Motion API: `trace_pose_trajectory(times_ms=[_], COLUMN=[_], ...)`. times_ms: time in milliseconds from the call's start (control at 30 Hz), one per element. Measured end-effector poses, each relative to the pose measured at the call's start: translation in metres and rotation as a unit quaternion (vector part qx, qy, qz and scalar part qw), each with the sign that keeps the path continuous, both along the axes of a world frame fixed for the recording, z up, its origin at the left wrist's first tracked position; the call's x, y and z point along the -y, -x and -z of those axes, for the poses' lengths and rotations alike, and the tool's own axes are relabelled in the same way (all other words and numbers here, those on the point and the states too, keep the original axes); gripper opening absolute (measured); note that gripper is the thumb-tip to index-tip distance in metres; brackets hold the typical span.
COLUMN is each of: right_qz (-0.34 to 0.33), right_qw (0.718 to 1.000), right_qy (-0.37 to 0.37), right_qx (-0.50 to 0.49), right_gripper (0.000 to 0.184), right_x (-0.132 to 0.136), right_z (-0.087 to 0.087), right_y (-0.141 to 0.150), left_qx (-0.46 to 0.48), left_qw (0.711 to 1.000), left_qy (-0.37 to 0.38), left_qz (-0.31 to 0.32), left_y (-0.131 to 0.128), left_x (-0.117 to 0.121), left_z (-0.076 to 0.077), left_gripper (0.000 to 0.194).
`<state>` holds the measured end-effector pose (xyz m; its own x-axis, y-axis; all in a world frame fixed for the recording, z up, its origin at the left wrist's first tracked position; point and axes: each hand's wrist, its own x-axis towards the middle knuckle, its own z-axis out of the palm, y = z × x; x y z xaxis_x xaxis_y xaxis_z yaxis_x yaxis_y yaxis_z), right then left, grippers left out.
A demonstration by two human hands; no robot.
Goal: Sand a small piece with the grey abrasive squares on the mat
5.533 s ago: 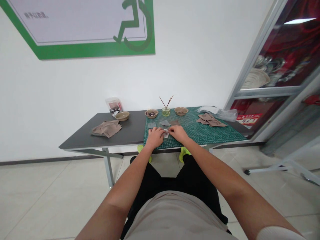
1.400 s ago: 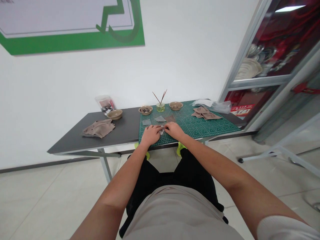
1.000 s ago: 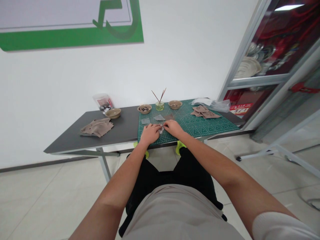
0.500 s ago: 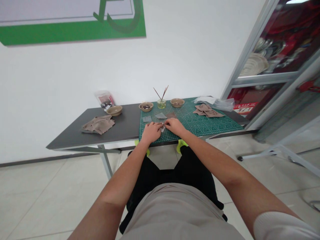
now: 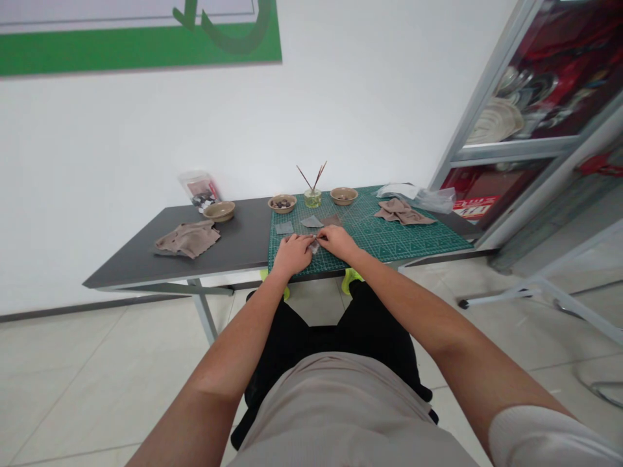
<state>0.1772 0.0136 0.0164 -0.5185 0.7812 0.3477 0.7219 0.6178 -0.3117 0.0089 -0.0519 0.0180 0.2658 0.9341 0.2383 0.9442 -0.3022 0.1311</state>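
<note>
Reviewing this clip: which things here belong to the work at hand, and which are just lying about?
Work: left hand, right hand, small pale scrap at their fingertips, green cutting mat, two grey pieces, brown piece.

Lying about: two tan cloths, three bowls, glass jar of sticks, plastic bags.

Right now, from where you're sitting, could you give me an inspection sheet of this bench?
Surface: dark grey tabletop, partly under a green gridded cutting mat.
Job's things: small pale crumpled piece; flat grey scrap.
Clutter: rumpled tan cloth; round beige bowl; small glass jar holding thin sticks.
Hands: left hand and right hand meet at the piece; grip unclear.
Cables: nothing seen.
Surroundings: white wall; glass-fronted cabinet.
</note>
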Motion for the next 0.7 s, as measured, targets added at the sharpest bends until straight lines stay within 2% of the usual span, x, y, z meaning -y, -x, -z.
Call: trace_pose_trajectory(times_ms=[167, 300, 400, 700], right_qz=[-0.025, -0.001, 0.011, -0.009], right_qw=[1.000, 1.000, 1.000, 1.000], right_qy=[-0.002, 0.008, 0.003, 0.003], right_qx=[-0.014, 0.001, 0.015, 0.024], right_gripper=[0.013, 0.015, 0.017, 0.017], right_x=[0.006, 0.002, -0.002, -0.001], right_z=[0.003, -0.001, -0.003, -0.003], right_y=[-0.013, -0.019, -0.010, 0.014], left_qx=[0.002, 0.003, 0.005, 0.045], left_qw=[1.000, 1.000, 1.000, 0.998], left_qy=[0.002, 0.000, 0.002, 0.006], left_qz=[0.002, 0.003, -0.011, -0.048], left_y=[0.000, 0.000, -0.001, 0.003], left_x=[0.000, -0.001, 0.000, -0.004], left_z=[0.001, 0.000, -0.001, 0.001], left_gripper=[0.048, 0.046, 0.045, 0.045])
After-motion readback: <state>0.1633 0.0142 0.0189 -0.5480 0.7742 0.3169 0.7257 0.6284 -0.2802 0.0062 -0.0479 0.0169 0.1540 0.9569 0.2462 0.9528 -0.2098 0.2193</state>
